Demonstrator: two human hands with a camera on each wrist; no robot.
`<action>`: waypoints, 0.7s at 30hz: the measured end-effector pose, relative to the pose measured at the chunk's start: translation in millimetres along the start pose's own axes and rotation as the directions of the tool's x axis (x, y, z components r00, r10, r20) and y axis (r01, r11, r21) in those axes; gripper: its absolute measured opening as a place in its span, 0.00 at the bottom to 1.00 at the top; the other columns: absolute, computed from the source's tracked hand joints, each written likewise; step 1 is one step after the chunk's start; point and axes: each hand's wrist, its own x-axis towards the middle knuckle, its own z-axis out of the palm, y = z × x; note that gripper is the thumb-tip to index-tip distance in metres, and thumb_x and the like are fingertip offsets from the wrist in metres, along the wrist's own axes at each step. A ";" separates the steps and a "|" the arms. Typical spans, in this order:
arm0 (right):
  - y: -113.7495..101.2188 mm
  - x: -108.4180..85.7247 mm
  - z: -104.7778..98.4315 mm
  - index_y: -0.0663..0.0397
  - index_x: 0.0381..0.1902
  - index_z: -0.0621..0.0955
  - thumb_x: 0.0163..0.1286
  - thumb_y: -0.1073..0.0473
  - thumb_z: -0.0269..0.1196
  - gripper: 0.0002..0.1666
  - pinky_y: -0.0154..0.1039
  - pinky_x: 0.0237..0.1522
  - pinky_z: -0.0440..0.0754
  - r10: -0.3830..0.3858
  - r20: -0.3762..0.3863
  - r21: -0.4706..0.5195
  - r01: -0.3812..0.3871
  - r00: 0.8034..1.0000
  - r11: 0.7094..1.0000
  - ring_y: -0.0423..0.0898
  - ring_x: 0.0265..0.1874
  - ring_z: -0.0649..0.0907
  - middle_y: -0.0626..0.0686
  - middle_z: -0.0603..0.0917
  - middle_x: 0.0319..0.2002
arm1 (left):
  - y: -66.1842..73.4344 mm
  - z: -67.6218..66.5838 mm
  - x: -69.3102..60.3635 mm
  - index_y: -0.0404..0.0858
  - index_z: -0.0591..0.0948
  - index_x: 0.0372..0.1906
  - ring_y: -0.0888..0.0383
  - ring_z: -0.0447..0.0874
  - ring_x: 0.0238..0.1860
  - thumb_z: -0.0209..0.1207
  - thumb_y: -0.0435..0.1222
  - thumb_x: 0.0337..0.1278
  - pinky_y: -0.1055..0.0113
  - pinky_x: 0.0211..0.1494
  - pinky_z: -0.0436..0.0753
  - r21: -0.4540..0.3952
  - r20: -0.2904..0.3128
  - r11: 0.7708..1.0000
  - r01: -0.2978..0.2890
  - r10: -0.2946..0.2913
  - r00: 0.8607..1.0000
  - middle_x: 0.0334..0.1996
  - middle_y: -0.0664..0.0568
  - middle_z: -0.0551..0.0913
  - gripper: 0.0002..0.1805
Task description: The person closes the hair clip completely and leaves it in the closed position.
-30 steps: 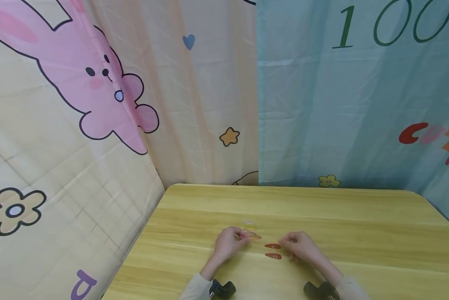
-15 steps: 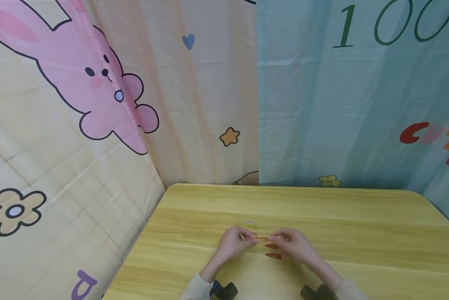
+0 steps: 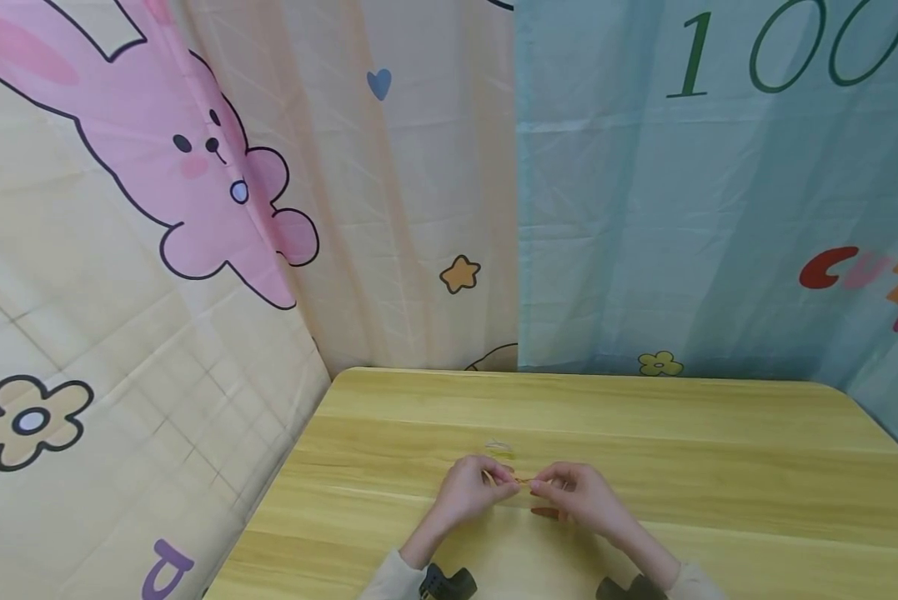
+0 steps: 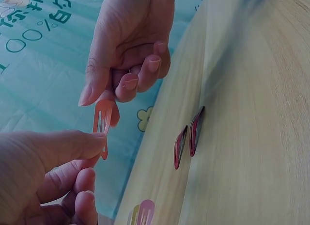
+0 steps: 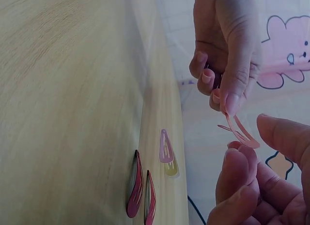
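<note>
An orange-pink snap hair clip (image 4: 102,119) (image 5: 242,134) is up between the hands, its two layers spread apart. My left hand (image 3: 473,490) (image 4: 53,162) (image 5: 230,50) pinches its narrow end between thumb and finger. At the wide end, the index fingertip of my right hand (image 3: 582,500) (image 4: 131,40) (image 5: 271,176) touches the clip, while the thumb stands off it in the right wrist view. Two dark red clips (image 4: 180,148) (image 4: 196,133) lie side by side on the wooden table (image 3: 388,433); my right hand partly hides them in the head view.
Beyond the hands, a pink clip (image 5: 166,146) overlaps a yellow clip (image 5: 172,168) on the table. Printed curtains (image 3: 418,167) hang behind and at the left. Dark wrist devices (image 3: 449,582) (image 3: 629,588) show below the hands.
From beside the red clips, my right hand has moved left to the clip at my left hand. My left hand has shifted slightly right with the orange-pink clip, away from the other clips.
</note>
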 end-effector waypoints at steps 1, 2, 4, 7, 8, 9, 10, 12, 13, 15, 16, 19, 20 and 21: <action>0.1 0.1 0.1 0.56 0.37 0.83 0.62 0.45 0.66 0.19 0.31 0.14 0.68 -0.001 0.002 0.000 0.001 1.000 1.000 0.43 0.14 0.74 0.56 0.79 0.21 | 0.0 0.2 -0.2 0.47 0.85 0.23 0.67 0.69 0.18 0.69 0.43 0.49 0.72 0.19 0.67 0.001 0.002 1.000 0.001 -0.001 1.000 0.34 0.64 0.84 0.07; 0.3 0.2 0.2 0.56 0.36 0.83 0.62 0.45 0.65 0.19 0.31 0.15 0.67 -0.001 0.004 0.001 0.001 1.000 1.000 0.42 0.14 0.74 0.56 0.79 0.20 | 0.2 0.3 -0.6 0.47 0.85 0.23 0.67 0.69 0.18 0.69 0.43 0.49 0.72 0.19 0.67 0.003 0.003 1.000 -0.002 0.002 1.000 0.35 0.63 0.84 0.07; 0.3 0.1 0.3 0.57 0.36 0.83 0.63 0.46 0.65 0.19 0.31 0.15 0.67 -0.004 0.011 0.006 0.003 1.000 1.000 0.42 0.14 0.74 0.56 0.79 0.20 | 0.6 0.4 -1.2 0.47 0.85 0.23 0.67 0.69 0.18 0.69 0.43 0.49 0.72 0.19 0.67 0.008 0.005 1.000 -0.006 0.006 1.000 0.36 0.60 0.85 0.07; 0.7 -0.2 0.2 0.58 0.36 0.83 0.64 0.47 0.64 0.19 0.31 0.14 0.66 -0.014 0.020 0.009 0.014 1.000 1.000 0.41 0.14 0.73 0.56 0.80 0.20 | 1.4 0.6 -1.8 0.46 0.85 0.23 0.67 0.68 0.17 0.69 0.42 0.49 0.72 0.19 0.67 0.017 0.006 1.000 -0.018 0.017 1.000 0.38 0.57 0.85 0.07; 0.8 -0.3 0.2 0.59 0.36 0.83 0.64 0.47 0.64 0.18 0.31 0.14 0.66 -0.016 0.023 0.013 0.015 1.000 1.000 0.41 0.14 0.73 0.56 0.80 0.20 | 1.8 0.5 -2.0 0.46 0.85 0.23 0.67 0.68 0.17 0.69 0.42 0.49 0.72 0.19 0.67 0.018 0.007 1.000 -0.021 0.021 1.000 0.39 0.56 0.85 0.07; 0.9 -0.3 0.2 0.59 0.36 0.83 0.64 0.48 0.64 0.18 0.31 0.14 0.66 -0.018 0.026 0.016 0.018 0.999 1.000 0.41 0.14 0.73 0.56 0.81 0.21 | 2.3 0.6 -2.0 0.46 0.85 0.23 0.67 0.68 0.17 0.69 0.42 0.50 0.72 0.18 0.67 0.019 0.008 1.000 -0.023 0.023 1.000 0.39 0.56 0.85 0.07; 1.2 -0.1 0.2 0.60 0.36 0.83 0.65 0.48 0.64 0.18 0.31 0.15 0.67 -0.020 0.027 0.019 0.020 0.999 1.000 0.41 0.14 0.73 0.56 0.81 0.21 | 2.7 0.7 -2.0 0.46 0.85 0.23 0.67 0.68 0.16 0.69 0.42 0.50 0.72 0.18 0.67 0.017 0.011 1.000 -0.026 0.026 1.000 0.39 0.55 0.85 0.06; 1.3 0.1 0.3 0.61 0.36 0.83 0.65 0.49 0.64 0.18 0.31 0.15 0.67 -0.024 0.030 0.032 0.023 0.999 0.999 0.41 0.14 0.73 0.56 0.82 0.22 | 3.8 0.8 -2.0 0.46 0.85 0.23 0.67 0.68 0.16 0.68 0.42 0.50 0.72 0.17 0.66 0.014 0.014 1.000 -0.027 0.027 1.000 0.40 0.53 0.85 0.07; 1.5 0.2 0.3 0.62 0.36 0.82 0.65 0.50 0.64 0.17 0.31 0.15 0.68 -0.026 0.031 0.041 0.024 0.999 0.999 0.41 0.14 0.73 0.56 0.82 0.23 | 4.1 0.9 -2.1 0.46 0.85 0.23 0.67 0.67 0.16 0.68 0.42 0.50 0.72 0.17 0.66 0.012 0.013 1.000 -0.028 0.028 1.000 0.40 0.53 0.85 0.07; 2.1 0.6 0.5 0.63 0.36 0.82 0.65 0.52 0.64 0.17 0.32 0.16 0.70 -0.025 0.032 0.059 0.024 0.999 0.998 0.41 0.14 0.72 0.57 0.82 0.24 | 4.3 1.2 -2.0 0.46 0.85 0.23 0.67 0.67 0.15 0.68 0.42 0.50 0.73 0.17 0.66 0.012 0.012 0.999 -0.030 0.030 0.999 0.41 0.51 0.85 0.07; 2.4 0.7 0.7 0.65 0.36 0.82 0.65 0.52 0.64 0.17 0.33 0.18 0.73 -0.025 0.035 0.073 0.022 0.999 0.997 0.42 0.14 0.72 0.58 0.82 0.24 | 4.3 1.2 -2.1 0.46 0.85 0.23 0.67 0.67 0.15 0.68 0.42 0.50 0.73 0.17 0.66 0.012 0.011 0.999 -0.031 0.031 0.999 0.41 0.51 0.85 0.07; 3.1 0.9 0.9 0.66 0.36 0.82 0.65 0.53 0.64 0.17 0.34 0.19 0.75 -0.019 0.034 0.086 0.016 0.999 0.996 0.42 0.14 0.71 0.59 0.81 0.22 | 4.1 0.9 -2.3 0.46 0.85 0.23 0.67 0.68 0.16 0.69 0.42 0.50 0.73 0.18 0.67 0.016 0.008 0.999 -0.032 0.031 0.999 0.40 0.51 0.85 0.07; 3.3 1.0 1.0 0.66 0.36 0.82 0.65 0.53 0.65 0.17 0.34 0.19 0.74 -0.015 0.032 0.084 0.013 0.999 0.996 0.42 0.13 0.71 0.59 0.80 0.21 | 4.0 0.6 -2.4 0.46 0.85 0.23 0.67 0.68 0.17 0.69 0.43 0.50 0.73 0.19 0.67 0.016 0.009 0.999 -0.031 0.031 0.999 0.40 0.51 0.85 0.07; 3.3 1.1 0.9 0.66 0.35 0.82 0.65 0.53 0.65 0.18 0.34 0.19 0.75 -0.013 0.031 0.084 0.011 0.999 0.996 0.42 0.13 0.71 0.59 0.80 0.20 | 3.9 0.3 -2.5 0.46 0.85 0.23 0.67 0.68 0.17 0.69 0.43 0.50 0.72 0.19 0.67 0.016 0.010 0.999 -0.031 0.031 0.999 0.40 0.51 0.85 0.08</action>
